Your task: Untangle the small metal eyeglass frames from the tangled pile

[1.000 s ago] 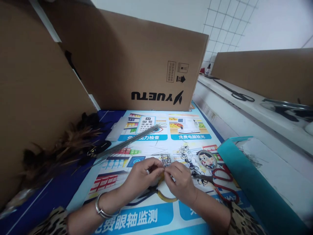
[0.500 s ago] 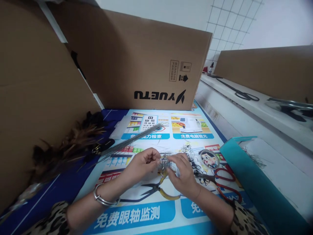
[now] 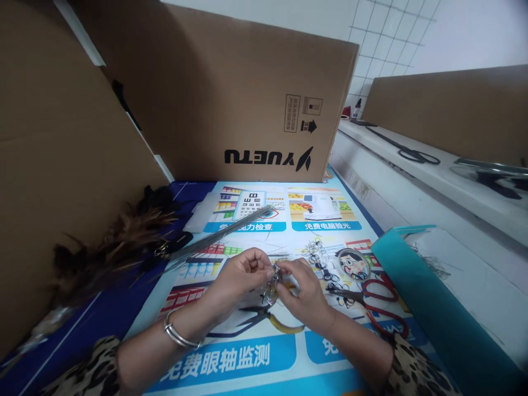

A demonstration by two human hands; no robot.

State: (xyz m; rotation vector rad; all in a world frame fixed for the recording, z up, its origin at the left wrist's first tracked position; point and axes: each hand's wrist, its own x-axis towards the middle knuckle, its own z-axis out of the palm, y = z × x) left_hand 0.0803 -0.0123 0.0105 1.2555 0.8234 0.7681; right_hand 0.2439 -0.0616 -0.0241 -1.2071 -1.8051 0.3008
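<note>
Between my two hands is a small tangled piece of silvery wire [image 3: 270,291], with loops hanging below the fingertips. My left hand [image 3: 244,275] is closed, thumb and forefinger pinching its left side. From the other side my right hand [image 3: 303,291] grips it between thumb and fingers. The fingertips nearly meet and hide part of the wirework. Just below lie pliers with yellow handles [image 3: 284,325], partly behind the hands. To the right of my right hand rest scissors with red handles [image 3: 377,308], and behind it sit several small wire loops [image 3: 317,253].
A bundle of thin straight wires [image 3: 231,231] lies across the printed mat. Brown feathers [image 3: 111,236] are at the left. A round clear dish [image 3: 353,264] stands near the scissors, beside a teal box [image 3: 437,291] holding wire pieces. Cardboard [image 3: 247,82] walls the back.
The wire piece has turned and now hangs lower between my fingers. My hands have drawn slightly closer together. The view has tilted a little.
</note>
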